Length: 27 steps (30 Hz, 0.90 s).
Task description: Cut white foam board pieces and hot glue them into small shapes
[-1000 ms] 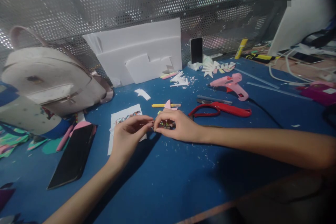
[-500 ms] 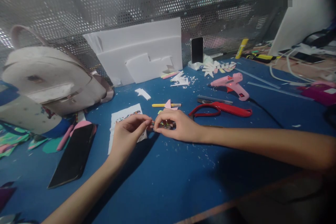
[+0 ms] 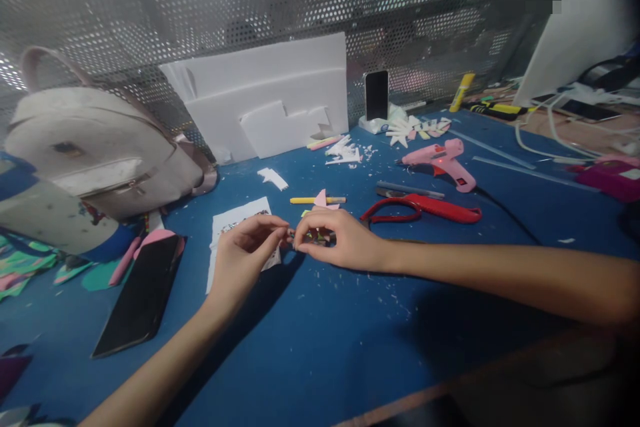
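Observation:
My left hand (image 3: 245, 255) and my right hand (image 3: 335, 239) meet fingertip to fingertip over the blue table (image 3: 320, 347). Between them they pinch a small glittery craft piece (image 3: 313, 236), mostly hidden by my right fingers. A white sheet with glitter (image 3: 235, 227) lies under and behind my left hand. Just beyond my right hand rest a pink foam cut-out (image 3: 321, 199) and a yellow marker (image 3: 307, 200).
Red scissors (image 3: 425, 208), a pink glue gun (image 3: 440, 159) with cord, and a craft knife (image 3: 407, 191) lie to the right. A dark phone (image 3: 143, 293) lies left, a pale backpack (image 3: 95, 147) behind it. White foam boards (image 3: 270, 100) and an upright phone (image 3: 376, 95) lean on the perforated wall.
Both hands stay together at the same spot; only the fingers have shifted slightly on the small piece.

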Tool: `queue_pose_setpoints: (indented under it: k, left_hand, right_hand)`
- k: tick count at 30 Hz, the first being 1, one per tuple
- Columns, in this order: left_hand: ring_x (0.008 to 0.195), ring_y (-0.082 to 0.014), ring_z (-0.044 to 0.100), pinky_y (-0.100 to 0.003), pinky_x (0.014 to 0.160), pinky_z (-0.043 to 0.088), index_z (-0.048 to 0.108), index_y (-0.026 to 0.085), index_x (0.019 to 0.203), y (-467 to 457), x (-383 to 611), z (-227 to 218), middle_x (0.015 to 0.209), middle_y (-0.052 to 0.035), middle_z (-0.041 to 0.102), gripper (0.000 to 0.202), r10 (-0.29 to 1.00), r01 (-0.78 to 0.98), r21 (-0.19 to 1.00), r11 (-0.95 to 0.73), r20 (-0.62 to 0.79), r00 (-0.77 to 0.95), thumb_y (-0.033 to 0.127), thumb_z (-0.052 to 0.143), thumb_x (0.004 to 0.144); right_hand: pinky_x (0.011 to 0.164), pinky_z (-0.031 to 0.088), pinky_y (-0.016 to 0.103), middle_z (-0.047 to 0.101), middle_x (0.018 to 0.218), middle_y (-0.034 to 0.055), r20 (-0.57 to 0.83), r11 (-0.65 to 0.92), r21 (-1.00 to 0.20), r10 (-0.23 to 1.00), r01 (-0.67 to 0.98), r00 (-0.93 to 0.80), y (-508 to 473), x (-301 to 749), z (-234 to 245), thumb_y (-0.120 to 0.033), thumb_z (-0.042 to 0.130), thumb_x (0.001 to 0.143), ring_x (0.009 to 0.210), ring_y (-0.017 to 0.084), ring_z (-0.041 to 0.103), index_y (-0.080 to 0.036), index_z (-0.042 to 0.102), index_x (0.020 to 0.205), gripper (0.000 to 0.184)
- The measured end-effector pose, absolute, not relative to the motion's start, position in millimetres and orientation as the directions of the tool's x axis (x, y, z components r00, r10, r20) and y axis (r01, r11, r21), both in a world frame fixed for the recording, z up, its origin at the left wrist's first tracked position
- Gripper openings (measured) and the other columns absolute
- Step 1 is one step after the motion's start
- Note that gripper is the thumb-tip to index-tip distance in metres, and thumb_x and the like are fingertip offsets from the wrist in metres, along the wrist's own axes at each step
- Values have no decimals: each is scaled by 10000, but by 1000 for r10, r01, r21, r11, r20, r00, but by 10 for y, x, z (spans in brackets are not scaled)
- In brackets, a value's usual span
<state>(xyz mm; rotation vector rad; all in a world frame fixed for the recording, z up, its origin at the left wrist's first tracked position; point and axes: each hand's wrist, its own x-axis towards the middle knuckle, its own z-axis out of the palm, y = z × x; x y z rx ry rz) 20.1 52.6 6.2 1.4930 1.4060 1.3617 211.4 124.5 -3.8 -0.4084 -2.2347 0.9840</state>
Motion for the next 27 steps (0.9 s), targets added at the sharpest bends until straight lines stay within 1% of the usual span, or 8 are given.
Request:
queue_pose_setpoints:
  k: [6, 9, 15, 19, 27]
  left_hand:
    - [732, -135, 677, -238, 726, 532, 727, 204, 887, 531, 191, 71, 816, -11, 718, 84, 958, 306, 929, -209, 257, -126, 250, 701, 822]
    - [753, -141, 672, -238, 729, 532, 745, 207, 870, 538, 190, 90, 841, -16, 725, 82, 965, 310, 931, -194, 237, -110, 230, 719, 796]
    - [680, -141, 642, -248, 677, 530, 735, 191, 768, 554, 204, 116, 741, -16, 705, 37, 979, 279, 948, -156, 185, -81, 226, 724, 770]
    - [660, -132, 636, -246, 676, 529, 722, 191, 781, 564, 196, 94, 715, -4, 686, 46, 982, 245, 959, -142, 168, -88, 230, 737, 763]
    - [673, -107, 618, -216, 674, 514, 702, 199, 841, 572, 160, 40, 762, 6, 660, 70, 985, 173, 976, -135, 151, -86, 259, 718, 808]
  right_hand:
    - [695, 441, 268, 655, 860, 15, 465, 664, -748, 502, -21, -729, 1238, 2111, -17, -151, 605, 855, 774, 133, 545, -181, 659, 887, 70]
    - [698, 444, 270, 657, 859, 15, 471, 662, -749, 501, -29, -726, 1233, 2102, -15, -133, 602, 849, 791, 138, 556, -183, 654, 874, 76]
    - [701, 441, 277, 636, 823, 3, 479, 685, -729, 488, -21, -730, 1233, 2100, -24, -125, 608, 839, 764, 133, 542, -190, 652, 858, 81]
    - [696, 440, 272, 629, 825, 0, 495, 696, -717, 468, -39, -732, 1239, 2107, -25, -109, 611, 832, 767, 132, 537, -193, 652, 858, 97]
    - [719, 442, 280, 649, 837, 0, 510, 703, -709, 455, -58, -730, 1244, 2110, -36, -111, 611, 835, 771, 132, 541, -191, 651, 854, 91]
